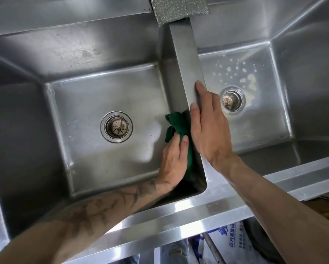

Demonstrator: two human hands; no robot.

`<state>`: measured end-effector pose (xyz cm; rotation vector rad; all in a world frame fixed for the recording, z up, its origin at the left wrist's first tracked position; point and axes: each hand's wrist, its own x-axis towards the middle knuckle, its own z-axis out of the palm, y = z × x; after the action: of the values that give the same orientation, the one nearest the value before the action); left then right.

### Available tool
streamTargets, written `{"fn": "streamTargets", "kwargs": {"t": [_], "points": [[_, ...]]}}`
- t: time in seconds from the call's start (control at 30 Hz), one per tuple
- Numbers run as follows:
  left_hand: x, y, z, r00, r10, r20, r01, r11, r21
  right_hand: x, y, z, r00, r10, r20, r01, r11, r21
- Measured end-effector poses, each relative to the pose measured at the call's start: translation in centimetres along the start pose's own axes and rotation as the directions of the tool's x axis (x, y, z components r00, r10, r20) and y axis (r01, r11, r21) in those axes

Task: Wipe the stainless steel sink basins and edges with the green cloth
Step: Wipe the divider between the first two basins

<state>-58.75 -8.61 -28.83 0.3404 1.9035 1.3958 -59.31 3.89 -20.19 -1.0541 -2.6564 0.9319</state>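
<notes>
A double stainless steel sink fills the view. Inside the left basin (pixel 95 96), my left hand (pixel 172 161) presses the dark green cloth (pixel 179 124) against the basin's right wall, just below the divider. My right hand (pixel 209 126) lies flat on the steel divider (pixel 188 60) between the basins, fingers stretched along it and holding nothing. The right basin (pixel 264 115) shows pale spots of residue above its drain. Part of the cloth is hidden behind my hands.
A round drain strainer (pixel 116 127) sits in the left basin floor, and another drain (pixel 231 100) sits in the right one. A grey scouring pad (pixel 179 8) lies on the back ledge above the divider. The front rim (pixel 179 216) runs beneath my forearms, with printed bags below it.
</notes>
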Motion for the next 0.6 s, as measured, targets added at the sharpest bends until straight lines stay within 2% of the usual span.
{"fn": "streamTargets", "kwargs": {"t": [0.07,0.17,0.23,0.3,0.33,0.4,0.6], "points": [[-0.1,-0.5,-0.6,0.999,0.021,0.039,-0.023,0.999,0.041,0.0,0.0,0.0,1.000,-0.005,-0.005,0.005,1.000,0.002],[0.7,-3.6,-1.5,0.994,0.068,0.082,-0.088,0.956,0.281,-0.1,0.1,0.1,1.000,-0.010,-0.013,0.011,1.000,0.003],[1.7,-6.5,-2.7,0.981,0.095,0.170,-0.173,0.828,0.534,0.0,0.1,0.1,1.000,-0.020,-0.019,0.020,1.000,0.006],[2.1,-8.0,-4.0,0.962,0.074,0.261,-0.237,0.697,0.677,0.0,0.1,0.2,0.999,-0.026,-0.020,0.026,1.000,0.008],[2.0,-8.0,-4.3,0.949,0.077,0.307,-0.279,0.662,0.695,0.0,0.1,0.2,0.999,-0.030,-0.023,0.030,1.000,0.004],[1.6,-7.4,-4.7,0.916,0.056,0.397,-0.329,0.671,0.664,0.0,0.2,0.2,0.999,-0.040,-0.029,0.040,0.999,-0.001],[0.5,-6.1,-5.0,0.844,-0.092,0.528,-0.236,0.821,0.520,-0.1,0.3,0.2,0.998,-0.055,-0.028,0.056,0.998,0.008]]}}
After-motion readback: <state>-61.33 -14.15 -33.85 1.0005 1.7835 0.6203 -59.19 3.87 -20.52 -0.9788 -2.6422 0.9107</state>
